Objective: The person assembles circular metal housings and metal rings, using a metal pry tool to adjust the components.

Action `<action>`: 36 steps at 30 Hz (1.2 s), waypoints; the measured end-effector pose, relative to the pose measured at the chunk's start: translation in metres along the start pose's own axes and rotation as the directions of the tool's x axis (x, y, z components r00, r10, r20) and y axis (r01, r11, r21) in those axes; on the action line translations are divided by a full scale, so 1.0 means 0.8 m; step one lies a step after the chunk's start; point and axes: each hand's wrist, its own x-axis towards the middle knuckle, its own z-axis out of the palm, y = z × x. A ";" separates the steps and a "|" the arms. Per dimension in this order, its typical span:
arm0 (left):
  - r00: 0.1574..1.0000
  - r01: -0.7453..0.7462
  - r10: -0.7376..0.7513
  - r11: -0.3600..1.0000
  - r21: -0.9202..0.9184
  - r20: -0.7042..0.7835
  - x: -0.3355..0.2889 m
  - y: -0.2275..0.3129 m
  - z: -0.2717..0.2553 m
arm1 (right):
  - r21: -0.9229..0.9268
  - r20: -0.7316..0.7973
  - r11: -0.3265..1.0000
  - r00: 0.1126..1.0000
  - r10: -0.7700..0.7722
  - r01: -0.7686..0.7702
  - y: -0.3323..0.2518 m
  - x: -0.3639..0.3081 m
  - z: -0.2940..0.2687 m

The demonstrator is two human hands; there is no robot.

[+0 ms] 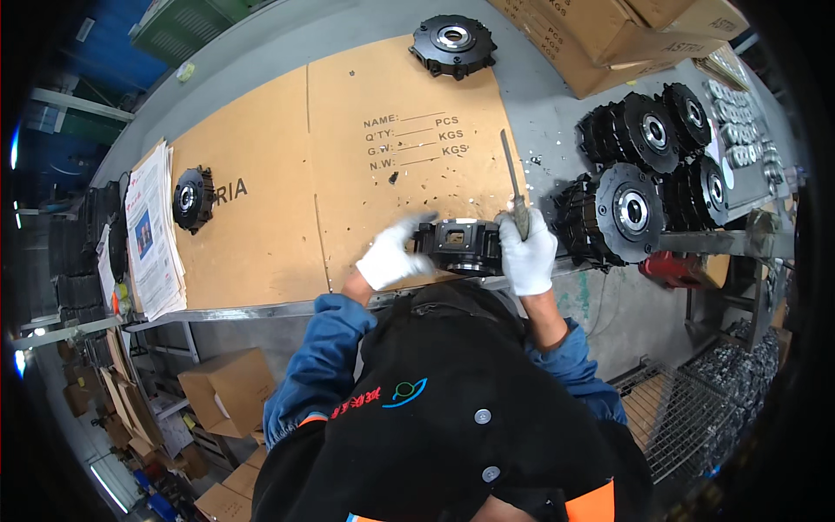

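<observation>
A black ring-shaped housing part (458,247) is held on edge at the table's front edge, with a rectangular opening in its rim facing up. My right hand (529,257), in a white glove, is closed around the handle of a long, thin-bladed tool (511,165) and rests against the part's right end. The blade points away from me; whether it is a file or a scraper, I cannot tell. At the part's left end is my left hand (389,254), also gloved. Its fingers are smeared by motion around that end, so their grip is unclear.
Flattened cardboard (252,165) covers the table, strewn with dark chips. Similar black parts lie at the far edge (453,45) and left (192,199); stacks of them (622,213) stand right, near metal rings (739,130). Papers (155,230) lie left, cartons (609,43) back right.
</observation>
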 end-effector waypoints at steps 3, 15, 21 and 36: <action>0.993 0.098 -0.104 0.988 -0.123 -0.048 0.014 0.013 0.026 | 0.045 0.016 0.999 1.000 0.015 -0.016 0.013 0.013 -0.007; 0.873 -0.032 0.073 0.995 0.093 -0.483 -0.021 0.079 0.023 | 0.048 0.548 0.956 0.793 -0.267 0.289 -0.116 -0.016 -0.137; 0.751 -0.181 0.287 0.955 0.233 -0.595 -0.026 0.085 0.017 | 0.035 0.656 0.912 0.680 -0.329 0.408 -0.107 -0.037 -0.135; 0.853 -0.319 0.455 0.842 0.435 -0.256 -0.026 0.116 0.015 | 0.159 0.657 0.954 0.693 -0.295 0.255 -0.086 -0.029 -0.123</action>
